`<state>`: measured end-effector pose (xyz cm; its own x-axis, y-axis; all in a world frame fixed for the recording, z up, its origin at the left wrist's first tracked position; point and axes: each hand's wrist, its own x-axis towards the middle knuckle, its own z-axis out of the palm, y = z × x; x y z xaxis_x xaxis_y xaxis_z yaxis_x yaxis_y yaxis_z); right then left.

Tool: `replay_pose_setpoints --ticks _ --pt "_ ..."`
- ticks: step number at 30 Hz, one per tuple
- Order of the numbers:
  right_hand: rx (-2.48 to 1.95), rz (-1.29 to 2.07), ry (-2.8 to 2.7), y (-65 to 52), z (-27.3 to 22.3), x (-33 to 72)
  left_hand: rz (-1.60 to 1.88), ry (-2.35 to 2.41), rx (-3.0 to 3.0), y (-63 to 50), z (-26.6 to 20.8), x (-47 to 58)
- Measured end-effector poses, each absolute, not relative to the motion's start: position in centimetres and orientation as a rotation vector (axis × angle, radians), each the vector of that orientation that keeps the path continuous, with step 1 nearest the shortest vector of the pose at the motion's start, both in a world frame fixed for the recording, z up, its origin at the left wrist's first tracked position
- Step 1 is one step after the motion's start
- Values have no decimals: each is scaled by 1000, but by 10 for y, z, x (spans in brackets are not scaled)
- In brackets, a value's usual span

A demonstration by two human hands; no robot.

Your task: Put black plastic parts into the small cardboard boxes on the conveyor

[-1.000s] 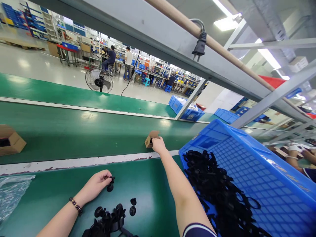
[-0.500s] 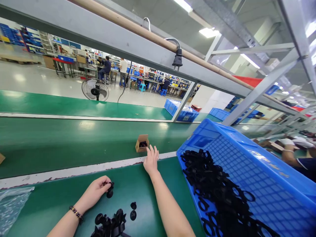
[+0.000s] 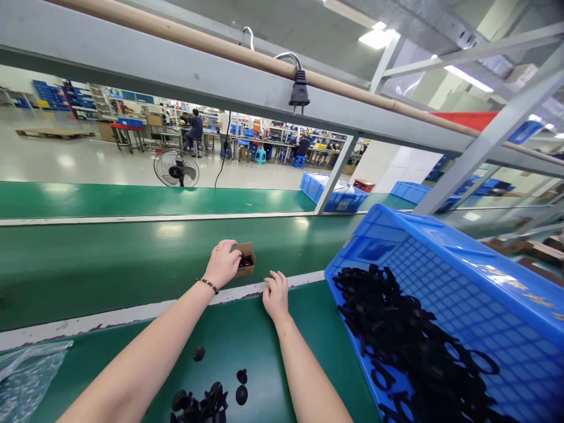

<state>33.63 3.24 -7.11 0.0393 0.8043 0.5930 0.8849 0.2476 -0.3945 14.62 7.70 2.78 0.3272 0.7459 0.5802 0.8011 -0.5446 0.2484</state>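
A small open cardboard box (image 3: 247,271) with dark parts inside stands on the green belt beyond the white rail. My left hand (image 3: 224,262) reaches over its left side, thumb and fingers together at the opening; what they hold is hidden. To the right of the box, my right hand (image 3: 276,294) rests near the rail, fingers apart and slightly bent, holding nothing. Between my forearms lie a loose black suction-cup-like piece (image 3: 199,353), two more such pieces (image 3: 241,395) and a pile of black parts (image 3: 200,405).
A large blue crate (image 3: 352,258), tilted toward me, holds many black ring-shaped parts (image 3: 409,329) at right. A clear plastic bag (image 3: 30,376) lies at left. Overhead, a black plug (image 3: 300,89) hangs from the grey beam. Beyond the belts stands a fan (image 3: 176,168).
My left hand has gone from the near surface, where it held a black piece, up to the box. One black piece remains where it was. The box has shifted left, away from my right hand.
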Motion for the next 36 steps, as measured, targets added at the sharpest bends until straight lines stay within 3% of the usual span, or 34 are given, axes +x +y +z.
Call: replay_pose_setpoints --ticks 4,9,16,36 --pt "-1557 -109 -1761 34 -71 339 -911 -1587 -2448 89 17 143" --pt "-1532 -74 -1760 36 -70 339 -1041 -1770 -2383 53 5 101" --pt "-1516 2 -1781 37 -69 336 -777 -2118 -2911 -37 -6 50" --pt "-1539 38 -1838 41 -76 336 -229 -2149 -3037 -109 -12 54"
